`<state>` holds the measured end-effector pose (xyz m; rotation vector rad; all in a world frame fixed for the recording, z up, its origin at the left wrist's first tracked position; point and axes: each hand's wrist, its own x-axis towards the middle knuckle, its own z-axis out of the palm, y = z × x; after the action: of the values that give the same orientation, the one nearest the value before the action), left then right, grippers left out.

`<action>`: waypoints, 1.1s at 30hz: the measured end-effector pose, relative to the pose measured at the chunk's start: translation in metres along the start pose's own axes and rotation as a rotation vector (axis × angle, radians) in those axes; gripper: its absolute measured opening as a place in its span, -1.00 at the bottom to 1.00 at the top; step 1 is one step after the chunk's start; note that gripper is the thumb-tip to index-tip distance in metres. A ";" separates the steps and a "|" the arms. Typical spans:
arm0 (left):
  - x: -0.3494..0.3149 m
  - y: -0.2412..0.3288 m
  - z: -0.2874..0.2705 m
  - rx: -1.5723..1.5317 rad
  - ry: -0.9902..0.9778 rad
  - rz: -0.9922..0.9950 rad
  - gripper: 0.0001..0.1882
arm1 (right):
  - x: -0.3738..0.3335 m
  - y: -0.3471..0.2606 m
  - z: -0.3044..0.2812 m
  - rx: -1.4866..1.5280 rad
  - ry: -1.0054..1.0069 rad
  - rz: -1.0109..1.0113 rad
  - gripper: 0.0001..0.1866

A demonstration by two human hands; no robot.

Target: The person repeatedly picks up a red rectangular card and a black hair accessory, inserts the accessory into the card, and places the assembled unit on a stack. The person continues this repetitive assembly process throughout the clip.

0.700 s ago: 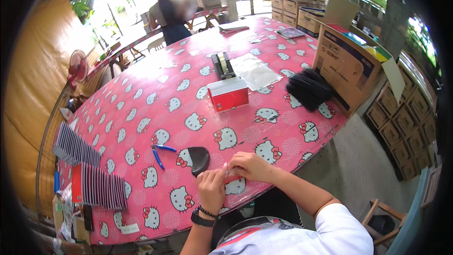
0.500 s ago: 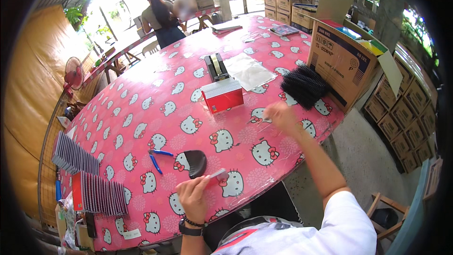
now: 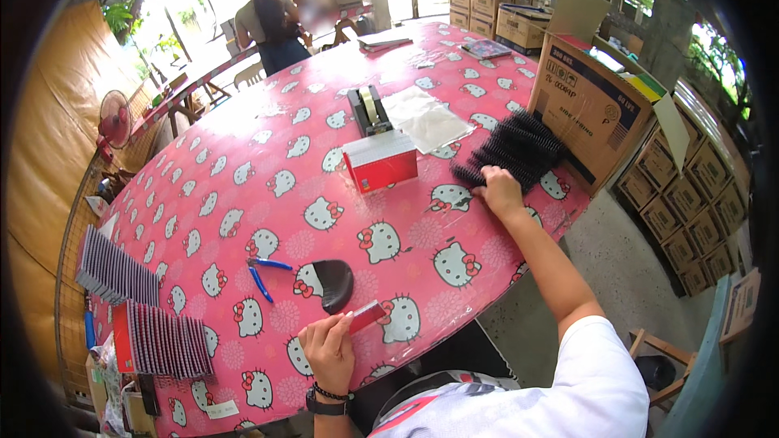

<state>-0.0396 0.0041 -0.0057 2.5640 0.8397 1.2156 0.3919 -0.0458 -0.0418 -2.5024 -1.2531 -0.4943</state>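
Observation:
My left hand (image 3: 329, 349) pinches a thin red booklet (image 3: 369, 315) by its near end, low over the table's front. At the right, my right hand (image 3: 501, 195) has its fingers closed on the near-left end of a black spiral binding coil (image 3: 466, 176), beside a pile of such coils (image 3: 527, 146). Between the hands lie a black rounded pad (image 3: 337, 285) and blue-handled pliers (image 3: 261, 276). A red-fronted stack of booklets (image 3: 381, 169) stands farther off, in front of a black tape dispenser (image 3: 369, 111).
Clear plastic sheets (image 3: 426, 119) lie beside the dispenser. A large open carton (image 3: 588, 109) stands behind the coils. Rows of spiral-bound notebooks (image 3: 166, 341) fill the left edge of the pink table (image 3: 268, 170). Another person (image 3: 268, 24) stands beyond the far edge.
My right hand has come down onto the coils, and one coil now juts out leftward. The booklet in my left hand has turned, showing its red face more.

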 end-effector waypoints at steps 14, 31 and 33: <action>0.011 -0.012 -0.011 0.027 -0.037 -0.069 -0.73 | 0.005 -0.028 -0.094 0.470 0.028 -0.065 -0.65; 0.014 -0.019 -0.008 0.063 -0.054 -0.120 -0.78 | -0.070 -0.181 -0.075 1.249 -0.673 -0.498 -0.74; 0.015 -0.018 -0.008 0.053 -0.063 -0.116 -0.77 | -0.070 -0.181 -0.074 1.224 -0.647 -0.528 -0.74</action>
<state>-0.0459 0.0268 0.0022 2.5406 1.0041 1.0886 0.1934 -0.0215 0.0140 -1.2624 -1.6772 0.8417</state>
